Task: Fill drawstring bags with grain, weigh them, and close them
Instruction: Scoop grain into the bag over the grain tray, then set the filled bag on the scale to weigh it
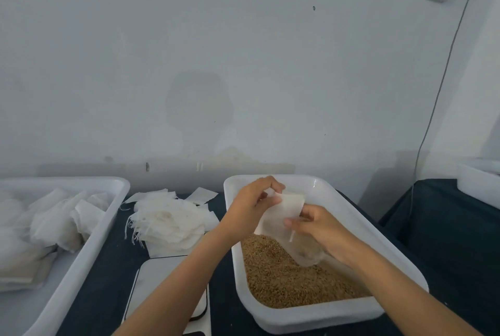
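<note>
Bag (281, 213) pinched between both hands (over grain (284, 278)).

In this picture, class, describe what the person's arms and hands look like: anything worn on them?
Both forearms are bare as far as the frame shows: no sleeves, gloves, watch or bracelet. The left hand and right hand show no rings.

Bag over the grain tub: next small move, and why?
Probably spread the bag's mouth open. Both hands grip it above the grain in the white tub: the left hand pinches the top edge, the right hand holds its side. It hangs slack and looks unfilled, so opening it would come before scooping.
</note>
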A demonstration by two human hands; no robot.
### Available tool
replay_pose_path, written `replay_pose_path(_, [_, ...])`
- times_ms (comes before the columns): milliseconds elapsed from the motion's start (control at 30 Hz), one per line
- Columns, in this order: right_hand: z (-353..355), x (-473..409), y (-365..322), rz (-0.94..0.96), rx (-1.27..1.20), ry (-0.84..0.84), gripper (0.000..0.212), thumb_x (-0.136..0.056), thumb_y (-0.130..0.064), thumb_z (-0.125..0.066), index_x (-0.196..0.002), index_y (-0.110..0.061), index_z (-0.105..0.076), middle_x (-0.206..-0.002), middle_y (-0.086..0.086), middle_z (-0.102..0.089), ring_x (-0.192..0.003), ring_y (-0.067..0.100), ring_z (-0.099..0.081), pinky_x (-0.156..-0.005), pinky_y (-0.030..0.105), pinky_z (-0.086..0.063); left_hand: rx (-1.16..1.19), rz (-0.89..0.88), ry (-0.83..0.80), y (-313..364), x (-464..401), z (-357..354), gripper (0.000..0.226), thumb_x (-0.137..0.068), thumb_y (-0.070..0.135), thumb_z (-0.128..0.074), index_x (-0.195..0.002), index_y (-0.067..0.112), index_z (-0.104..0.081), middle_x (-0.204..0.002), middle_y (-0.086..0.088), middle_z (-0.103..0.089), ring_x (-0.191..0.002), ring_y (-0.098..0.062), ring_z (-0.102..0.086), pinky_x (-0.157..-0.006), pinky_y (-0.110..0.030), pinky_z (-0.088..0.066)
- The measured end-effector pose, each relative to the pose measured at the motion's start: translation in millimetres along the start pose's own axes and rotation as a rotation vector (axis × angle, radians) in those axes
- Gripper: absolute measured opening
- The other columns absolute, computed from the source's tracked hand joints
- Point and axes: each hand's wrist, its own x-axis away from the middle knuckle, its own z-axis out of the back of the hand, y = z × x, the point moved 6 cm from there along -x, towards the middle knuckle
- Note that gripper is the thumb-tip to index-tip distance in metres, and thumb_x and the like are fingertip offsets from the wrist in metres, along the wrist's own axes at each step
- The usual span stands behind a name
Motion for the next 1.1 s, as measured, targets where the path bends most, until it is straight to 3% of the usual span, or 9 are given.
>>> replay_pose_path(100, [-16,6,-12,0.051,-0.185,0.063,0.031,-0.079,-0.017,-0.071,-0.108,-0.008,-0.066,-0.094,0.003,-0.073,-0.091,0.019,-0.068,-0.078,0.036,-0.056,0.163,0.047,0.102,9,19,21,0.019,-0.095,0.003,-0.050,-0.089,0.021,-0.050,-0.107,-0.003,-0.067,-0.081,-0.014,-0.062,-0.071,-0.028,-0.050])
replay_pose_path(167, [-36,12,-25,0.118,-0.269,0.050,0.024,-0.080,-0.015,-0.069,-0.104,-0.013,-0.068,-0.090,-0.001,-0.074,-0.086,0.014,-0.070,-0.065,0.025,-0.054,0.278,0.108,0.186,8,37,39,0.022,-0.092,0.007,-0.056,-0.100,0.023,-0.044,-0.103,-0.006,-0.067,-0.078,-0.010,-0.065,-0.066,-0.024,-0.052])
replay_pose_path(267, [-74,19,-41,0.185,-0.276,0.054,0.019,-0.083,-0.015,-0.067,-0.102,-0.019,-0.068,-0.088,-0.005,-0.074,-0.082,0.008,-0.070,-0.062,0.021,-0.055,0.260,0.275,0.298,-8,71,65,0.031,-0.083,0.017,-0.069,-0.102,0.027,-0.047,-0.094,-0.002,-0.065,-0.075,-0.011,-0.066,-0.068,-0.028,-0.056])
replay_pose_path(333, [-100,22,-48,0.229,-0.215,0.096,0.013,-0.085,-0.014,-0.067,-0.096,-0.019,-0.069,-0.085,-0.003,-0.074,-0.079,0.011,-0.070,-0.063,0.024,-0.056,0.124,0.340,0.347,-19,96,83,0.015,-0.083,0.018,-0.069,-0.090,0.011,-0.058,-0.087,-0.009,-0.066,-0.077,-0.023,-0.065,-0.071,-0.037,-0.056])
replay_pose_path(400, [-127,24,-53,0.292,-0.066,0.140,0.006,-0.086,-0.017,-0.067,-0.091,-0.019,-0.069,-0.083,-0.002,-0.072,-0.078,0.014,-0.068,-0.067,0.025,-0.053,0.033,0.376,0.406,-31,120,99,0.023,-0.085,0.017,-0.068,-0.075,0.000,-0.054,-0.075,-0.013,-0.064,-0.071,-0.028,-0.064,-0.066,-0.041,-0.056])
replay_pose_path(567, [-182,21,-36,0.302,0.301,0.244,0.026,-0.088,-0.025,-0.064,-0.080,0.000,-0.062,-0.074,0.007,-0.062,-0.067,0.020,-0.056,-0.062,0.032,-0.043,-0.179,0.478,0.466,-60,162,126,0.044,-0.083,0.020,-0.071,-0.055,0.017,-0.036,-0.046,0.009,-0.041,-0.049,-0.011,-0.043,-0.057,-0.044,-0.049])
replay_pose_path(733, [-207,22,-10,0.325,0.406,0.288,0.016,-0.092,-0.028,-0.057,-0.088,-0.014,-0.065,-0.083,-0.002,-0.067,-0.078,0.013,-0.062,-0.066,0.026,-0.047,-0.372,0.552,0.368,-89,176,119,0.035,-0.084,0.026,-0.069,-0.061,0.021,-0.043,-0.056,0.008,-0.045,-0.052,-0.005,-0.039,-0.048,-0.018,-0.027])
replay_pose_path(900, [-206,12,2,0.362,0.407,0.226,0.021,-0.091,-0.026,-0.059,-0.076,-0.013,-0.058,-0.073,0.002,-0.059,-0.073,0.019,-0.055,-0.069,0.034,-0.044,-0.430,0.551,0.382,-100,174,115,0.018,-0.086,0.028,-0.066,-0.079,0.015,-0.055,-0.075,0.008,-0.058,-0.070,-0.009,-0.048,-0.053,-0.015,-0.028])
replay_pose_path(1100, [-187,4,14,0.396,0.184,0.161,0.019,-0.094,-0.015,-0.055,-0.112,-0.013,-0.061,-0.108,-0.005,-0.062,-0.104,0.007,-0.056,-0.092,0.021,-0.043,-0.408,0.469,0.583,-102,188,141,0.016,-0.085,0.020,-0.068,-0.094,0.021,-0.054,-0.085,0.013,-0.058,-0.080,-0.002,-0.051,-0.066,-0.010,-0.038])
